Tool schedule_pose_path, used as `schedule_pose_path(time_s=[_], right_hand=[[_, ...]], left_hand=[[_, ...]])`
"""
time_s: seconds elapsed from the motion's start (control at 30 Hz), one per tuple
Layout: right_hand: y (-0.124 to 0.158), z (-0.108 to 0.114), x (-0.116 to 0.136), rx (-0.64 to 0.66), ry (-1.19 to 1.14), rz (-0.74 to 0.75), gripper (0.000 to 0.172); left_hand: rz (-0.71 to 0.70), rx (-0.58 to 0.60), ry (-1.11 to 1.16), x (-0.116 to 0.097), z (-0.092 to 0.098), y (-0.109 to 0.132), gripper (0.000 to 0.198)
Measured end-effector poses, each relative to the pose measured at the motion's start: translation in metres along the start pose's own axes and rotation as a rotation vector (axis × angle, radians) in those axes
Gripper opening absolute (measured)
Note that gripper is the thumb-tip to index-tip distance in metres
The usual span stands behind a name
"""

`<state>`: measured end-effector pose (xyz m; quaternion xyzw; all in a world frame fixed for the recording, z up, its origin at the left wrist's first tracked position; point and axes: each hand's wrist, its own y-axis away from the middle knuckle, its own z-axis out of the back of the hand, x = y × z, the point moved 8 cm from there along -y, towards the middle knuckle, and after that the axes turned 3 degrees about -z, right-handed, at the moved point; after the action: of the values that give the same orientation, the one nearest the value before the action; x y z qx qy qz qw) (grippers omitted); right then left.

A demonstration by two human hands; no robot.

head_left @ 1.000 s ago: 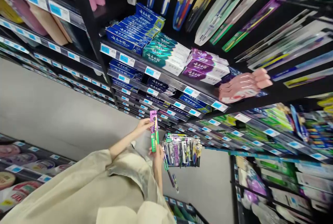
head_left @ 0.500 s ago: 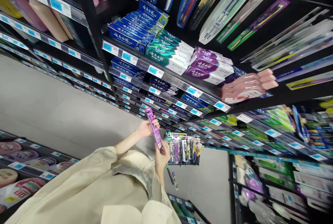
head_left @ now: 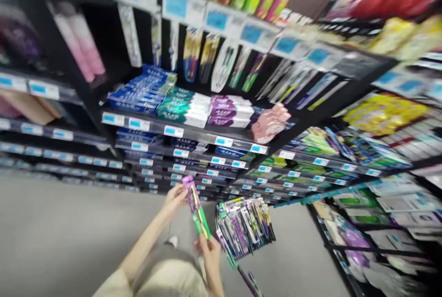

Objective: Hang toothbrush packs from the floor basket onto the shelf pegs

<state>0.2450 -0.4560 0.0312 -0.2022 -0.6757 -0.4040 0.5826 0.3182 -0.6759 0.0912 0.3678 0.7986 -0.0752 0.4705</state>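
Observation:
I hold a long, narrow toothbrush pack (head_left: 195,207), purple at the top and green lower down, in front of store shelves. My left hand (head_left: 175,195) pinches its upper end. My right hand (head_left: 208,250) grips its lower end. Just to the right of it a bundle of several more toothbrush packs (head_left: 243,227) hangs in mid-air, below the right hand's level; what holds it is hidden. The picture is smeared by motion.
Black shelves (head_left: 193,132) carry blue, green and purple toothpaste boxes (head_left: 183,106) with blue price tags. Toothbrush packs (head_left: 224,60) hang above them. More shelves of goods run along the right (head_left: 373,205). Grey floor (head_left: 62,232) lies at lower left.
The camera has tilted up, bringing a higher shelf into view. The pack has turned, showing its green lower part again. Both hands still hold it.

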Motion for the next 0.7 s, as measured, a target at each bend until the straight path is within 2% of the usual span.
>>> schedule_pose_path(time_s=[0.1, 0.27, 0.37, 0.4, 0.5, 0.57, 0.7], right_hand=[[-0.010, 0.000, -0.017, -0.023, -0.089, -0.027, 0.068], [-0.013, 0.013, -0.008, -0.062, -0.202, 0.044, 0.069], [-0.006, 0.026, -0.002, -0.064, -0.228, 0.061, 0.067], [-0.004, 0.029, -0.004, -0.044, -0.217, 0.042, 0.068], [0.004, 0.045, -0.017, -0.127, -0.232, 0.013, 0.068], [0.007, 0.050, -0.029, -0.134, -0.261, -0.020, 0.066], [0.013, 0.068, -0.045, -0.213, -0.312, -0.084, 0.066]], left_hand=[[-0.078, 0.085, -0.175, -0.029, -0.029, -0.015, 0.050], [-0.156, 0.239, -0.288, -0.070, -0.111, -0.036, 0.052], [-0.191, 0.281, -0.309, -0.093, -0.154, -0.046, 0.054], [-0.212, 0.282, -0.312, -0.104, -0.166, -0.050, 0.054], [-0.312, 0.289, -0.287, -0.148, -0.200, -0.063, 0.052], [-0.369, 0.316, -0.247, -0.179, -0.225, -0.074, 0.050], [-0.405, 0.403, -0.169, -0.227, -0.282, -0.108, 0.038]])
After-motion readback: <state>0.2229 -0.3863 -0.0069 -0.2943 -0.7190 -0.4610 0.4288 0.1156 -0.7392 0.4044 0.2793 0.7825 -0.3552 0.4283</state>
